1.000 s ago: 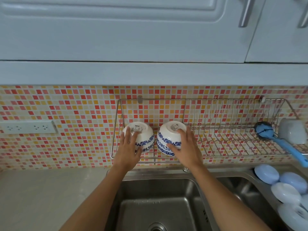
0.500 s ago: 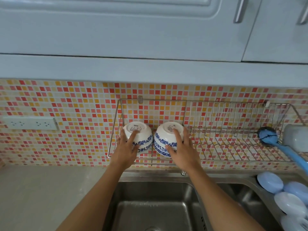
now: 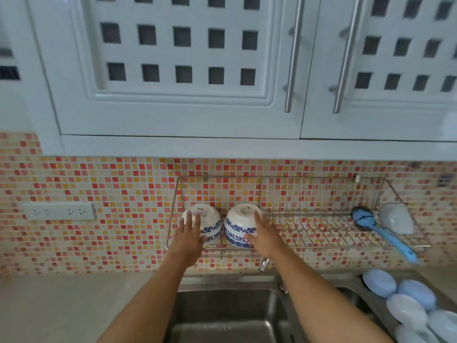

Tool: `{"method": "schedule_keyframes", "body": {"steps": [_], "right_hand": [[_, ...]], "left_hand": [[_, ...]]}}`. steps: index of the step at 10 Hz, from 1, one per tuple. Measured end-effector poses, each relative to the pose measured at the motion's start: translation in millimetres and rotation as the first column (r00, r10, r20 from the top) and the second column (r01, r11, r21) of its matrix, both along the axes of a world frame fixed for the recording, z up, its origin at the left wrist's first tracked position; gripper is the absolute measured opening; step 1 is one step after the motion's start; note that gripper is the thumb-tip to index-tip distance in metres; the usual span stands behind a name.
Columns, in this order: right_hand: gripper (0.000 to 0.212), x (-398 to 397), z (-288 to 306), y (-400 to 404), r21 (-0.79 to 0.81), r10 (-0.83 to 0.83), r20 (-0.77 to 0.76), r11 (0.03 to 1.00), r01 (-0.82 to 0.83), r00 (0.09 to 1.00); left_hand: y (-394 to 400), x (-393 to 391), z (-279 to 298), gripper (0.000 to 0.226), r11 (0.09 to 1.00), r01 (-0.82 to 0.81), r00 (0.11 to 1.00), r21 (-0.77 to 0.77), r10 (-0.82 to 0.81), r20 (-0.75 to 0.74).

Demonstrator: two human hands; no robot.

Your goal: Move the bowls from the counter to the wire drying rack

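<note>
White bowls upturned in wire rack — hands touching

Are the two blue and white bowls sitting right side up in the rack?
No, both bowls, the left bowl and the right bowl, sit upside down in the wire rack, their round bases facing up.

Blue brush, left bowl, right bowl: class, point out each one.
blue brush (image 3: 361, 217), head view, on its round head.
left bowl (image 3: 212, 221), head view, on its white side.
right bowl (image 3: 238, 219), head view, on its white side.
</note>
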State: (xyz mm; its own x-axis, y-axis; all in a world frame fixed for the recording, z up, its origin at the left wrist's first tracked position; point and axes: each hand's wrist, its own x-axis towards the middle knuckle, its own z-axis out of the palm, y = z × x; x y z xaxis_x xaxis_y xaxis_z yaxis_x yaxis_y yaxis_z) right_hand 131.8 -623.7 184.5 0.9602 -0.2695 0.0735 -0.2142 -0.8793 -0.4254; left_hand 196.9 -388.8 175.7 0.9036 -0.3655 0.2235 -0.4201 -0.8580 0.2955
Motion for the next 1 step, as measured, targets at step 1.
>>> {"method": "schedule_keyframes", "body": {"steps": [1], "right_hand": [[0.081, -22.4, 31.5, 10.5, 0.001, 0.0, 0.07, 1.0, 0.0, 0.998]], "left_hand": [[18.9, -16.7, 36.3, 0.067, 1.0, -0.002, 1.0, 0.02, 0.002, -0.02]]}}
